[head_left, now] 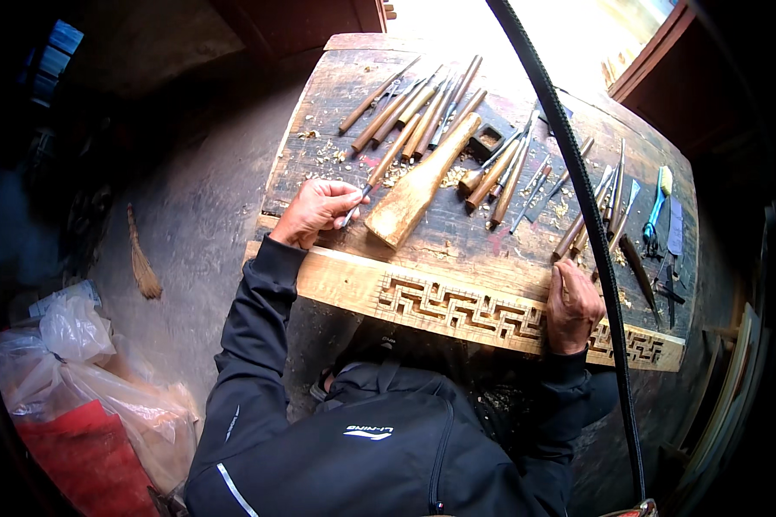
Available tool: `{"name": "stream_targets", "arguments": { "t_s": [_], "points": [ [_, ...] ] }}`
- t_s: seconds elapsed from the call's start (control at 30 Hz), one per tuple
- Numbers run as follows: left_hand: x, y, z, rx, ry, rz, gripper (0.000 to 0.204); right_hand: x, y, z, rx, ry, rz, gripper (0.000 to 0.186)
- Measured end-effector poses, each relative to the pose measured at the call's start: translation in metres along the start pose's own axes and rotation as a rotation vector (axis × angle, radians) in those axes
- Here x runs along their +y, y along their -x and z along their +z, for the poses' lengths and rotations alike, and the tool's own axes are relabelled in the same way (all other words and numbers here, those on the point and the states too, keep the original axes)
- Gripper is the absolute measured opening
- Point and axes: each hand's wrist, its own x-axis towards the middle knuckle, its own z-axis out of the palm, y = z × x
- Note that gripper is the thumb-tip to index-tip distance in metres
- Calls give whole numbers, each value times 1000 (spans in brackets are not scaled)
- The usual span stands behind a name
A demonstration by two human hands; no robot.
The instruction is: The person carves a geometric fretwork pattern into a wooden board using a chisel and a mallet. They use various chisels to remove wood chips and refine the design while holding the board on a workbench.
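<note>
- Head view: wooden table (478, 254), worn and dark-stained, with carved board (341, 278) laid lengthwise along its near edge.
- Board surface: plain at the left end; cut through with an angular, stepped lattice pattern from near the middle to the right end.
- Left hand (322, 211): above the table near the board's left part; fingers narrowed in a pinch on the metal end of chisel (390, 162).
- Chisel orientation: metal end toward the hand, wooden handle pointing away toward the far tools.
- Right hand (575, 302): over the patterned right part of the board; fingers curled in. Grip contents: hidden by the fingers, cannot tell.
- Just right of the left hand: wooden mallet (418, 196), lying aslant, broad head nearest the board.
- Beyond the mallet: row of wood-handled tools (386, 122), side by side.
- Right of the mallet: dark hollow block (485, 142) and second tool cluster (494, 178).
- Beyond the right hand: further tools (571, 235); farther right, blue-handled brush (655, 211).
- Scattered between tools: pale wood shavings (455, 176).
- Floor, left side: broom (141, 265), clear plastic bag (71, 338) and red sheet (86, 461).
</note>
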Motion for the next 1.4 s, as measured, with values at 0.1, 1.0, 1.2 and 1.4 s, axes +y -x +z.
{"name": "stream_targets", "arguments": {
  "t_s": [0.1,1.0,1.2,1.4],
  "points": [
    [3,3,1,-1,43,20,18,2,1,-1,22,-33,4,16],
    [-71,99,154,434,-271,737,17,-122,-66,0,92,-1944,406,49],
    [-81,101,150,491,-308,822,21,-132,-50,-17,-55,-1803,428,73],
    [-75,108,153,190,-609,1136,51,-129,-28,-20,-211,-1634,-57,58]
  ]
}}
